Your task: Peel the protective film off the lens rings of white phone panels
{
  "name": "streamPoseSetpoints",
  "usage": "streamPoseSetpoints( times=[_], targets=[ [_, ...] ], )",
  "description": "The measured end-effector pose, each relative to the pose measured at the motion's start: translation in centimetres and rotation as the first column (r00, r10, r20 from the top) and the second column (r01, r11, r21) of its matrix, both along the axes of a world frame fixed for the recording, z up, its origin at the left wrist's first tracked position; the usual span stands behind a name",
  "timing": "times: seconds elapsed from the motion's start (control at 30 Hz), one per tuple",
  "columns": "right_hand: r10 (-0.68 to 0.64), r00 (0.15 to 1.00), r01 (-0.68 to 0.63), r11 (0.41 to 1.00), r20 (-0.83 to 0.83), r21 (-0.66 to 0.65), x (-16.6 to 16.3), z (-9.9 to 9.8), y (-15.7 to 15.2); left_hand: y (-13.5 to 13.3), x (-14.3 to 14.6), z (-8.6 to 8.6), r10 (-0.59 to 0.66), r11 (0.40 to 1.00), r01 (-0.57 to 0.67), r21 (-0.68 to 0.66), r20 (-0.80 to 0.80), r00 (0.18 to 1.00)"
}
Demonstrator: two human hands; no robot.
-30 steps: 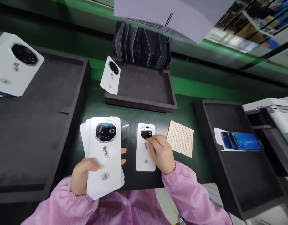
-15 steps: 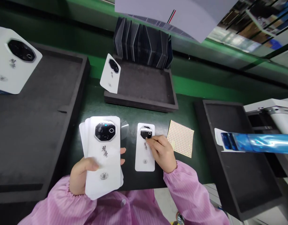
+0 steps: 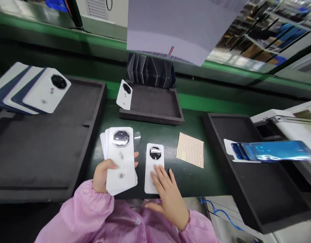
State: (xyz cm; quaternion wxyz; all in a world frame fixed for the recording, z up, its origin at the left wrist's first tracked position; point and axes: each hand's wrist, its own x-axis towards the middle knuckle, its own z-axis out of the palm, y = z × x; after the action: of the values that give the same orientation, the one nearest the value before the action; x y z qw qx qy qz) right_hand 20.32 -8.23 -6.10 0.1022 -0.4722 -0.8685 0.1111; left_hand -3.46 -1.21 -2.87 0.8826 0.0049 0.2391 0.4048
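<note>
My left hand (image 3: 104, 173) grips a fanned stack of white phone-back panels (image 3: 123, 157), thumb on top and fingertips showing at the right side. Each visible panel has a dark octagonal camera area and printed marks. A single white panel (image 3: 149, 182) lies on the green table, its camera area at the far end. Over the lower right of this panel, my right hand (image 3: 169, 195) is spread, fingertips touching or just above it, holding nothing. To its right lies a cream sticker sheet (image 3: 190, 150) with rows of small red marks. A clear film piece (image 3: 137, 135) shows beside the stack.
Dark foam trays stand at left (image 3: 76, 148), back (image 3: 155, 101) and right (image 3: 267, 199). White panels (image 3: 47, 91) lean in the left tray, and one (image 3: 125, 96) leans on the back tray. Blue film-covered pieces (image 3: 274, 150) lie across the right tray. A paper sheet (image 3: 175, 27) hangs above.
My right hand has left its pinch at the single panel's camera area, moved down toward me and spread its fingers. My left hand still holds the stack. The camera view has shifted.
</note>
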Motion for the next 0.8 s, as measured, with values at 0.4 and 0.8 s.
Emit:
streamPoseSetpoints(
  times=[0.4,0.8],
  targets=[
    [-0.937,0.120,-0.032,0.327,-0.329,-0.944,0.3,-2.4,-7.5,-0.1,0.9,1.1,0.099,0.992,-0.083,0.092,-0.187,0.977],
    [-0.496,0.206,-0.281,0.795,-0.843,-0.537,-3.7,6.2,-8.4,-0.1,0.7,-0.8,0.147,0.969,-0.148,0.198,0.020,0.989]
  ],
)
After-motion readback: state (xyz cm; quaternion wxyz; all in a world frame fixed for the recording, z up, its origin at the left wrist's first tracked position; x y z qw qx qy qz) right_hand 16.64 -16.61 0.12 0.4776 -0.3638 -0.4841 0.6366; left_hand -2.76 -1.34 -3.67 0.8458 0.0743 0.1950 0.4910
